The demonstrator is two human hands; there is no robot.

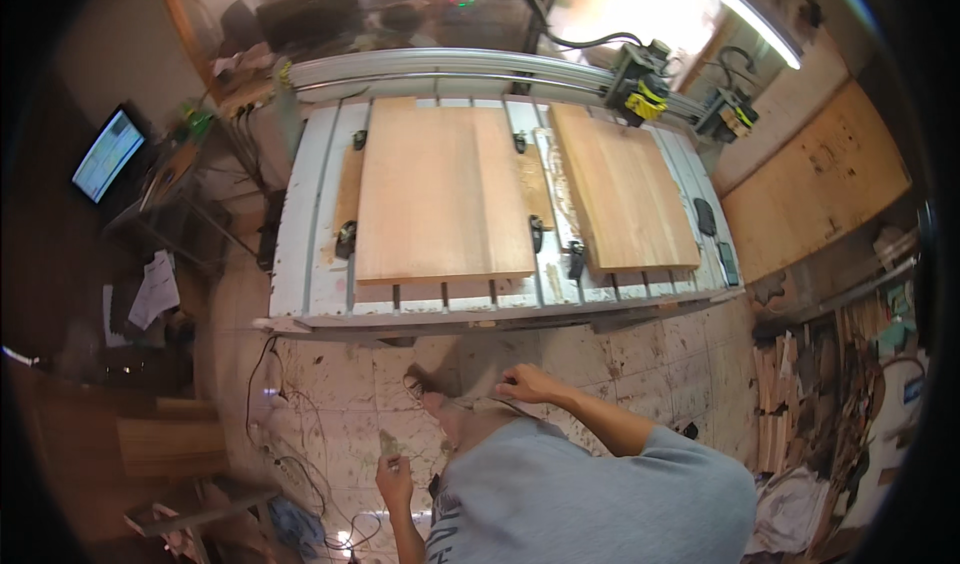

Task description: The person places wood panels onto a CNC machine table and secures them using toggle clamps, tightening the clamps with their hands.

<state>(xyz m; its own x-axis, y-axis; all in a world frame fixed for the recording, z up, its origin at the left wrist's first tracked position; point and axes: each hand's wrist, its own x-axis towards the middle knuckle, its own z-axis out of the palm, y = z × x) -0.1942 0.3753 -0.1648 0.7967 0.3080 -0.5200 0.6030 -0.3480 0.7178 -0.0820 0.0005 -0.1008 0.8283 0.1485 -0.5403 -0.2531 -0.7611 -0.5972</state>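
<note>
My left hand [394, 478] is low in front of my body, its fingers closed on a small pale greenish piece [388, 444] whose kind I cannot make out. Held near my waist, my right hand [530, 384] has curled fingers, and a small dark bit shows at them; what it is stays unclear. Both hands are apart from the slotted white machine bed [318, 204] ahead. On that bed lie a wide wooden panel [440, 194] at the left and a second wooden panel [625, 194] at the right, with black clamps [346, 238] beside them.
A metal gantry rail [440, 64] crosses the bed's far side, carrying a yellow-and-black tool head [645, 94]. A phone [728, 263] lies at the bed's right edge. Cables [290, 454] trail over the floor at left, below a monitor [108, 154]. Wood offcuts [780, 394] stand at right.
</note>
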